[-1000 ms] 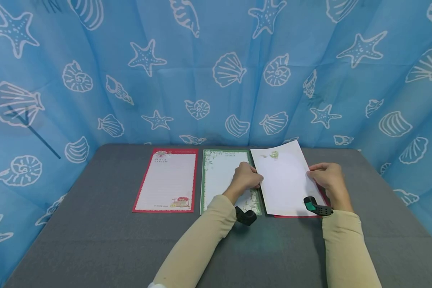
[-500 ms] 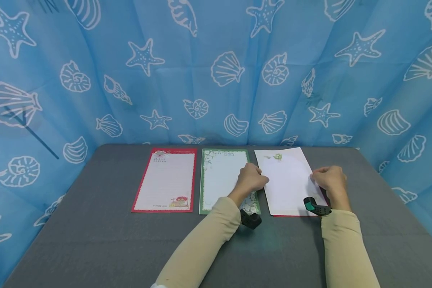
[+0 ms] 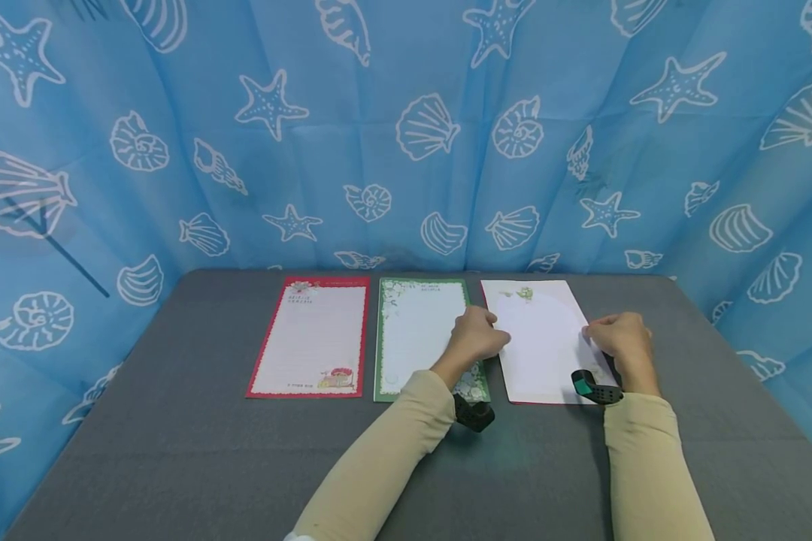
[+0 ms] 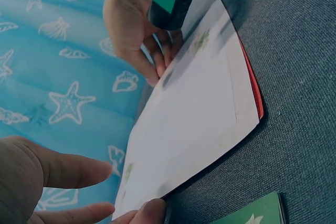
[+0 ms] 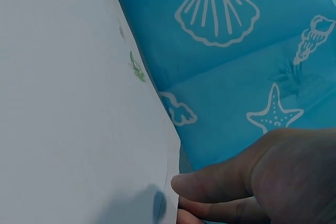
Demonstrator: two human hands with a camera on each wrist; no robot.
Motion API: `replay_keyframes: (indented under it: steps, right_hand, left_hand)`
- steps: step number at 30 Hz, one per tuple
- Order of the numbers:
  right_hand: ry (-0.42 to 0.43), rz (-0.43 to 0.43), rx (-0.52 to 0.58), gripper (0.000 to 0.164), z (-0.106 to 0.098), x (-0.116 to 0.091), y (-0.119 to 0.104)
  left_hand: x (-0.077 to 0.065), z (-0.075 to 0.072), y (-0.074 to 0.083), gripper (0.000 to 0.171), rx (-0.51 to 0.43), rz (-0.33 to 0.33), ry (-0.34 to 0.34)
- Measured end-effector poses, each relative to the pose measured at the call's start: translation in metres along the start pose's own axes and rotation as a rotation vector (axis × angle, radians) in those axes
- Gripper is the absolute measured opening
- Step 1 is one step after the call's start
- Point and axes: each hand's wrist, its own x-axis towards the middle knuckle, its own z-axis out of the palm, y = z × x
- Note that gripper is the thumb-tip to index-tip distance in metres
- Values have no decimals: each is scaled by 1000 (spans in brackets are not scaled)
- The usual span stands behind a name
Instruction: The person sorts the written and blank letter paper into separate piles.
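A white sheet of paper (image 3: 541,346) with a small green print near its far edge lies over something red on the right of the table. Along its left edge is my left hand (image 3: 476,334); in the left wrist view its thumb and fingers (image 4: 79,172) are spread apart, with fingertips by the paper's edge. My right hand (image 3: 624,338) pinches the sheet's right edge, the thumb (image 5: 210,184) at the rim and other fingers below it. A strip of red (image 4: 251,77) peeks from beneath the sheet in the left wrist view.
A green-bordered letter pad (image 3: 419,330) lies left of the white sheet, partly under my left hand and forearm. Further left is a red-bordered letter sheet (image 3: 311,342). The grey table (image 3: 176,451) ends at a blue shell-patterned curtain (image 3: 352,120).
The white sheet was tilted and raised at its far edge; it has come down and right, straightening over the red beneath. My left hand has moved slightly right and its fingers have spread.
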Motion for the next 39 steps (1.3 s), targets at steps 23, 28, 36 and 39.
replay_keyframes:
  steps: [23, 28, 36, 39]
  right_hand:
    - [27, -9, -9, 41, -1, -1, -1]
    - [57, -37, -14, 40, 0, -3, -3]
    - [84, -185, -85, 38, 5, -6, -13]
    - [68, -229, -91, 38, 9, -9, -19]
  left_hand:
    - [-6, -1, 1, 44, -29, 3, 32]
    - [-9, -11, -2, 42, -59, 29, 11]
    - [-13, -35, -12, 38, -112, 61, -6]
    - [-15, -44, -19, 39, -110, 57, 3]
